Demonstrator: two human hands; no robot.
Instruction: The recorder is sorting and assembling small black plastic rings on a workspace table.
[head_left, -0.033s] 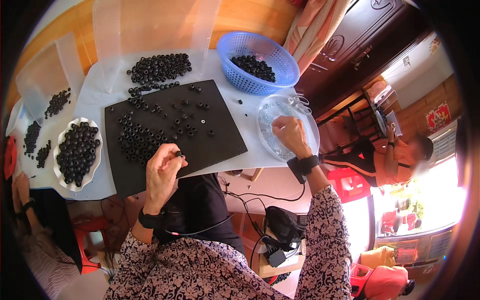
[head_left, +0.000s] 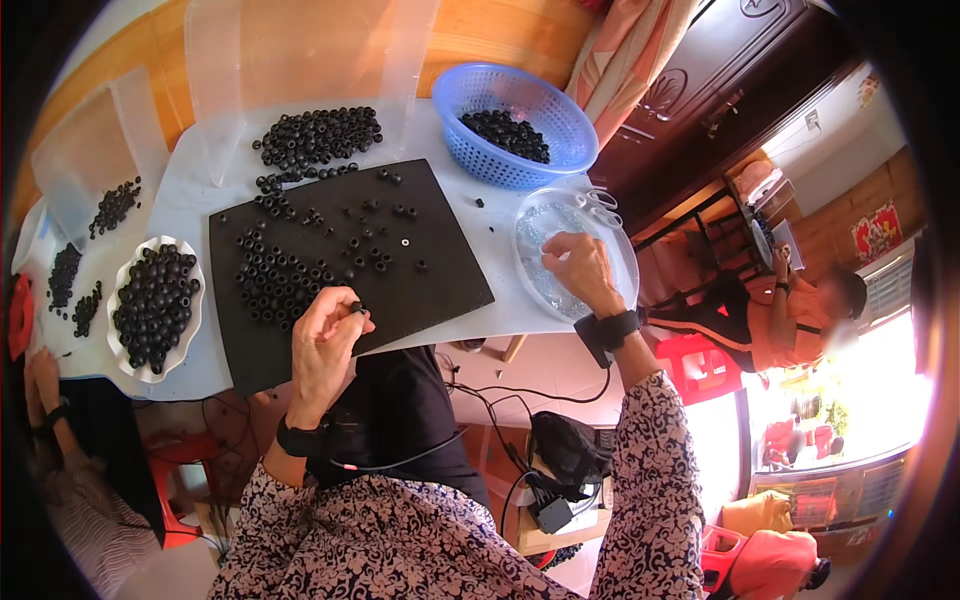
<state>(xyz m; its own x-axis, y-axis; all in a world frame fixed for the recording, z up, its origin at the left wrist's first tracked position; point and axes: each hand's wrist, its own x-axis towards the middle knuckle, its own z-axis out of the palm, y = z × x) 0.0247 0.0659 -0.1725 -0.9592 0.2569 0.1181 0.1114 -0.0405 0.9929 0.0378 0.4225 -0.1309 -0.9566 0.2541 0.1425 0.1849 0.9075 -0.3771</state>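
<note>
My left hand [head_left: 322, 350] is at the near edge of a black mat [head_left: 445, 285], pinching a black bead [head_left: 357, 307] between thumb and fingertips. Many loose black beads [head_left: 272, 278] lie over the mat's left and middle, along with one tiny white ring [head_left: 405, 242]. On the right, my right hand [head_left: 585, 272] is above a clear round dish [head_left: 628, 262] that contains small transparent bits [head_left: 545, 222]. Its thumb and fingers are closed together; whatever they may hold is too small to make out. White-handled scissors [head_left: 604, 200] rest at the dish's far rim.
A blue perforated basket [head_left: 470, 155] with black beads stands at the back. Left of the mat is a white scalloped dish [head_left: 200, 330] of larger black beads. Behind lies a bead pile [head_left: 320, 135]. Another person's hand [head_left: 44, 378] is at far left. Cables [head_left: 490, 400] hang below.
</note>
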